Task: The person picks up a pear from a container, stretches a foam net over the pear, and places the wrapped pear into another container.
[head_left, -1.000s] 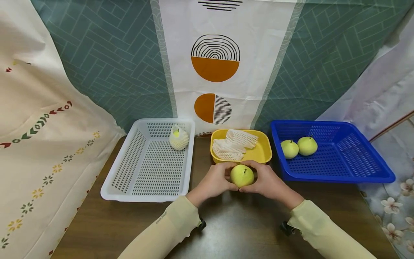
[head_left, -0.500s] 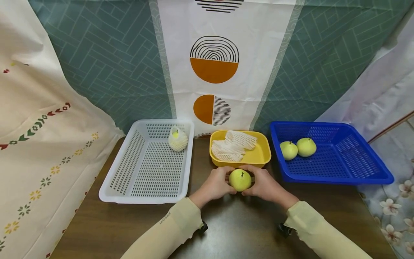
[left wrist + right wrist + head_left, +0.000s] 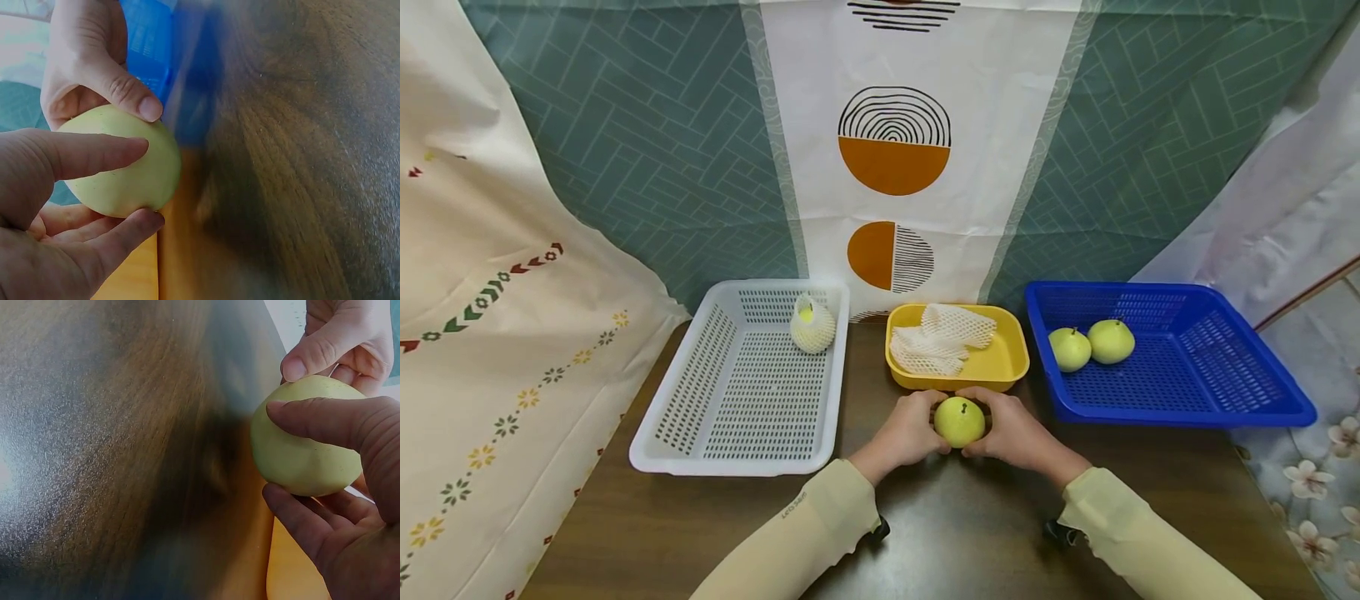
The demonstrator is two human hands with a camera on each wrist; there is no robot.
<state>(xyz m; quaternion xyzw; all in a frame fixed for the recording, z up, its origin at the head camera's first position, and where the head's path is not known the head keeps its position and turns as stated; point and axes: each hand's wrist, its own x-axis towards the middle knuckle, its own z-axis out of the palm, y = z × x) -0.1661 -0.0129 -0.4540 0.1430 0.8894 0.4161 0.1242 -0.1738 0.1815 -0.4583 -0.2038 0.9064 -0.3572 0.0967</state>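
Note:
A yellow-green pear (image 3: 959, 423) with a short dark stem is held between both hands, just in front of the yellow tray. My left hand (image 3: 914, 428) grips its left side, thumb across the near face and fingers curled beneath, as the left wrist view shows. On the opposite side my right hand (image 3: 1009, 428) grips it the same way, its thumb lying over the pear (image 3: 306, 447) in the right wrist view. The yellow tray (image 3: 955, 383) behind the hands holds crumpled white foam net sleeves (image 3: 942, 337).
To the left stands a white perforated basket (image 3: 730, 465) with one pear in a foam net (image 3: 813, 327). On the right, a blue basket (image 3: 1180, 415) holds two bare pears (image 3: 1111, 342). All rest on a dark wooden table (image 3: 955, 533), with patterned cloth hanging behind.
Both hands have shifted slightly toward the person with the pear, away from the yellow tray. Their grip looks the same, and the baskets stay in place.

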